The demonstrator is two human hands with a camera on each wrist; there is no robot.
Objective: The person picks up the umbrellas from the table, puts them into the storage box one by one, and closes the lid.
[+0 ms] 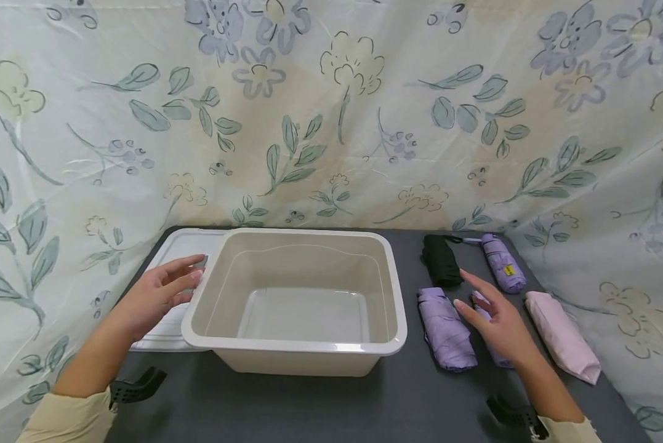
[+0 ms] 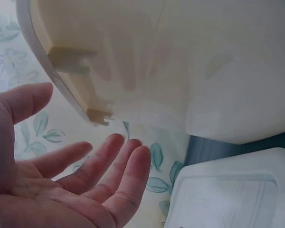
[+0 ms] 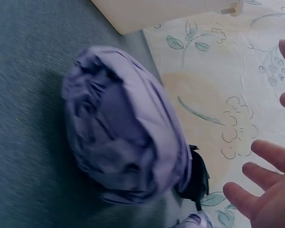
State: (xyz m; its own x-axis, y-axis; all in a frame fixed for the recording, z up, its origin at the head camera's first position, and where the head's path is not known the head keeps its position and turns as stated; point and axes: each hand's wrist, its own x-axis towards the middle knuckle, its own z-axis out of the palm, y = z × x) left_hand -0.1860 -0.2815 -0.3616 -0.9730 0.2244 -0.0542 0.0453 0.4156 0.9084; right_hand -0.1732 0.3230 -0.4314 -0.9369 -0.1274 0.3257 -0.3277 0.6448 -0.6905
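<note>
Hovering above a half-hidden lilac fabric roll (image 1: 498, 360) on the dark grey counter (image 1: 287, 409), the right hand (image 1: 500, 323) had its grip spread wide, with nothing in it. Just to the left lay a plump, wrinkled lilac fabric roll (image 1: 446, 332), with a black fabric roll (image 1: 441, 258) behind it; a yellow-tagged lilac cloth roll (image 1: 500, 258) lay farther back and a smooth pale pink cloth roll (image 1: 562, 337) to the right, making 5 in all. They looked light, soft outside, perhaps firmer within, and unlikely to break; the slick-seeming cloth could have slid from a loose pinch, so a full wrap round the middle seemed best. Left of them stood a deep beige plastic tub (image 1: 309, 346), partly hiding a flat white plastic lid (image 1: 165, 335). The left hand (image 1: 167, 286), its grip relaxed and wide, held nothing near the tub's left rim. The tub seemed stiff, smooth and light; 2 hands under opposite sides of the rim would have steadied it well.
</note>
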